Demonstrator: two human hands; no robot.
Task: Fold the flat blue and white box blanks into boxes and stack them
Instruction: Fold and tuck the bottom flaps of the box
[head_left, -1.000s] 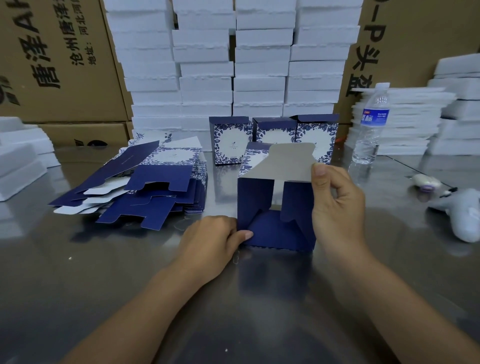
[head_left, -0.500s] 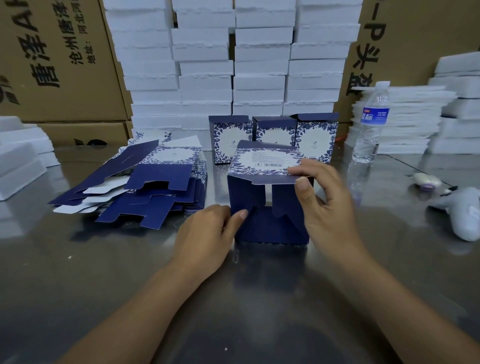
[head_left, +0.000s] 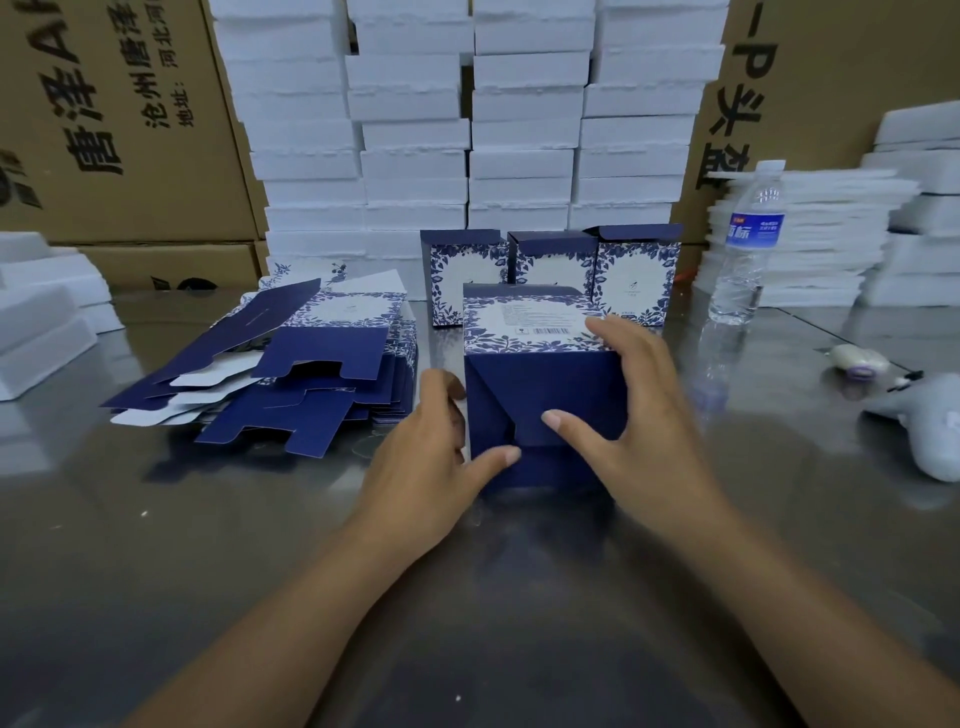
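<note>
On the left of the steel table (head_left: 156, 545) lies a fanned pile of flat blanks (head_left: 291, 364), with plenty yet to fold. Just right of it, the left hand (head_left: 426, 462) clasps the near left corner of the box (head_left: 550, 384), thumb laid on the dark end flaps and fingers round its side. The box lies on its side mid-table, printed panel up. The right hand (head_left: 644, 415) spans its right corner, fingers over the top, thumb pressing the flaps. I take this as closing the bottom; the flaps overlap but may not be locked. The next move calls for a firm push to seat them, then standing the box by the three finished boxes (head_left: 553, 270) behind.
</note>
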